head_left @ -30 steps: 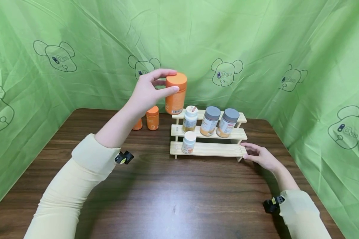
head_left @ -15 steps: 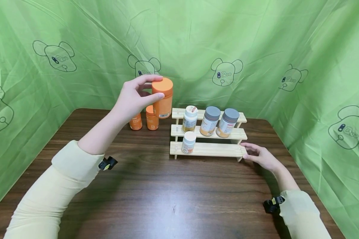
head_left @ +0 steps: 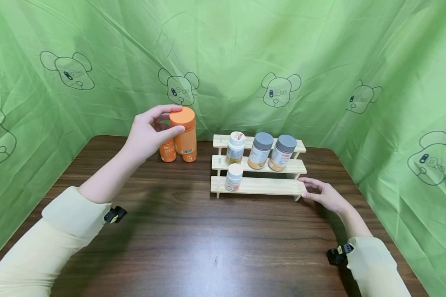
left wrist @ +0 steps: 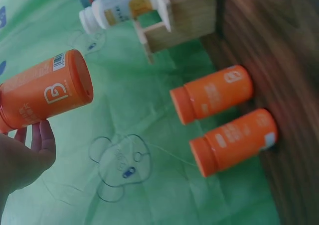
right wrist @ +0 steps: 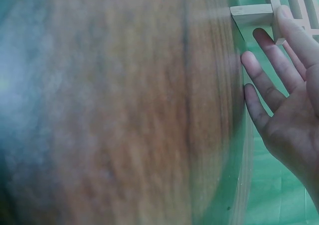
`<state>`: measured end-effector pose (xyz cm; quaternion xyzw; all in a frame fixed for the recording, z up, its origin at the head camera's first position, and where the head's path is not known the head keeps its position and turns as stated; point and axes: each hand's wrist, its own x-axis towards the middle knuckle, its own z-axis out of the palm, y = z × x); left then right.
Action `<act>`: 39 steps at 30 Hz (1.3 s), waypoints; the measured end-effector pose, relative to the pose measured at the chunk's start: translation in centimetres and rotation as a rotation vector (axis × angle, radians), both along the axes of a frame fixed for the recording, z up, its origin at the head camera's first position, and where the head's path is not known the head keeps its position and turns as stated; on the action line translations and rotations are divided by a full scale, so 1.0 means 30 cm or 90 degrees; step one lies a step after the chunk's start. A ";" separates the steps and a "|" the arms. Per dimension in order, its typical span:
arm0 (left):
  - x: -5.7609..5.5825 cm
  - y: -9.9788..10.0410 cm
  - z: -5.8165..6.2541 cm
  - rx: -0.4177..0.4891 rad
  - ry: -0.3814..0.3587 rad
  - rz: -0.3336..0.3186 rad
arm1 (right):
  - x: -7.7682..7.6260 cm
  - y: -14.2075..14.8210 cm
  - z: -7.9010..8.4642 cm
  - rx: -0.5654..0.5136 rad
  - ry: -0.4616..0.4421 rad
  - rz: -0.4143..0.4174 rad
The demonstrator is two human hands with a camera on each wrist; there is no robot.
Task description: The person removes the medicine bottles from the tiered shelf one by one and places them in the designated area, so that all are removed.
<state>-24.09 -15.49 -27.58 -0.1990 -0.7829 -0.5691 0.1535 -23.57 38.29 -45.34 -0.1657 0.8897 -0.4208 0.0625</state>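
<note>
The held orange bottle (left wrist: 37, 89) bears a white B (left wrist: 58, 92) and barcode (left wrist: 59, 61); the right standing orange bottle (head_left: 189, 159) also shows B. Animal-head outlines (head_left: 281, 90) on the green curtain (head_left: 226, 53) carry lettering starting with Q.

Dark wood table (head_left: 215, 231), two upright orange bottles (left wrist: 215, 93) and three-tier wooden rack (head_left: 260, 185) on it. Middle tier (head_left: 298, 166): three bottles (head_left: 259, 154); bottom tier (head_left: 276, 186): one white-capped bottle (head_left: 233, 178), left end.
</note>
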 end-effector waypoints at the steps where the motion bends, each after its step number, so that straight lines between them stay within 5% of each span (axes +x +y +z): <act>1: 0.004 -0.008 -0.005 -0.001 -0.001 0.003 | -0.001 0.000 -0.001 0.002 -0.001 -0.001; 11: 0.057 -0.063 -0.033 -0.016 0.004 0.053 | -0.002 0.006 -0.004 0.002 0.002 0.000; 27: 0.017 -0.167 -0.145 -0.012 -0.004 0.152 | 0.006 -0.011 0.015 0.013 -0.012 -0.009; 39: -0.059 -0.231 -0.235 0.029 -0.008 0.196 | 0.004 -0.005 0.008 0.008 -0.009 -0.014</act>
